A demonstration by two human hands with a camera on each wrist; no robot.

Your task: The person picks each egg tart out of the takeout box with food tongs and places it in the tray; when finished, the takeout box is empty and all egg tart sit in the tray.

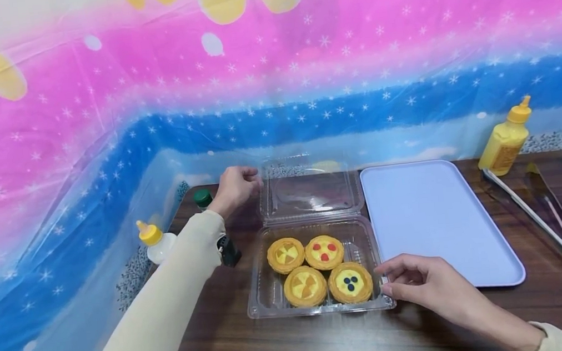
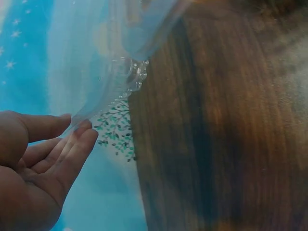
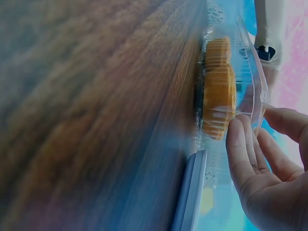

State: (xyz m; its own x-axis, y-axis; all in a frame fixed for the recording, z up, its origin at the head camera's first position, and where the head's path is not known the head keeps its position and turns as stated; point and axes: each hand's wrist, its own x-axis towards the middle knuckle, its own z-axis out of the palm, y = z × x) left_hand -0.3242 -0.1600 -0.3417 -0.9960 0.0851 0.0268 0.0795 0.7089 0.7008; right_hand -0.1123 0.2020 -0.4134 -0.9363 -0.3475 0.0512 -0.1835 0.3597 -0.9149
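A clear plastic container [image 1: 268, 310] lies on the table with its lid [image 1: 312, 192] raised behind it. Inside are several tarts, among them one with red pieces [image 1: 324, 252] and one with dark berries [image 1: 350, 282]. My left hand [image 1: 236, 190] is at the lid's left edge; in the left wrist view the thumb and fingers of that hand [image 2: 43, 163] pinch the clear plastic [image 2: 103, 91]. My right hand [image 1: 433, 285] holds the container's right rim near the front corner, and in the right wrist view this hand [image 3: 269, 163] has thumb and fingers around the rim [image 3: 262, 91].
To the right lies a pale blue tray [image 1: 425, 218]. Beyond it are metal tongs [image 1: 541, 219] and a yellow squeeze bottle [image 1: 504, 142]. Left of the container stand a white bottle with a yellow cap [image 1: 159, 244] and a green-capped bottle [image 1: 202, 198], partly behind my left arm.
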